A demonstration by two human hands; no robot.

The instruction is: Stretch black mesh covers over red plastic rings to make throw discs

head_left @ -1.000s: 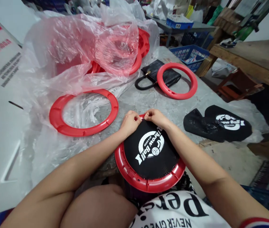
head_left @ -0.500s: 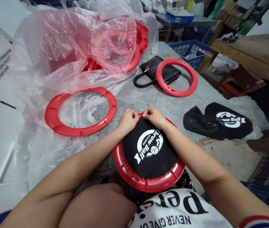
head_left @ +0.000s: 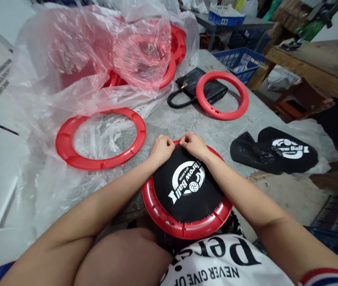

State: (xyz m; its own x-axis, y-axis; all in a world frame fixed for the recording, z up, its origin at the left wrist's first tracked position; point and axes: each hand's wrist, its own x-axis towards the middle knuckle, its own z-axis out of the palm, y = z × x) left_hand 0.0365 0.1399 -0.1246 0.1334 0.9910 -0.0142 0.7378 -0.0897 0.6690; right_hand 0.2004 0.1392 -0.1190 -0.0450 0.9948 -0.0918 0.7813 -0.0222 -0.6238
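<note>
A red plastic ring point(head_left: 183, 230) rests against my lap and the table's near edge. Across it lies a round black mesh fabric point(head_left: 169, 174) with a white "Throw Ball" print. At the ring's far rim, my left hand point(head_left: 162, 148) pinches the fabric's edge, fingers closed. Just beside it my right hand point(head_left: 193, 143) pinches the same edge, its thumb and forefinger together. The fingers hide the exact spot where fabric meets rim. Left of my hands lies another red ring point(head_left: 103, 163), flat on the table and partly on plastic.
Clear plastic bags point(head_left: 76, 47) with several red rings fill the back left. A red ring point(head_left: 243, 95) leans on a black handbag point(head_left: 200, 81). Black printed fabric pieces point(head_left: 261, 153) lie at right. A blue crate point(head_left: 237, 59) stands beyond the grey table point(head_left: 169, 119).
The view has shifted very slightly. Both hands keep their pinch at the far rim, with almost no visible movement of ring or fabric.
</note>
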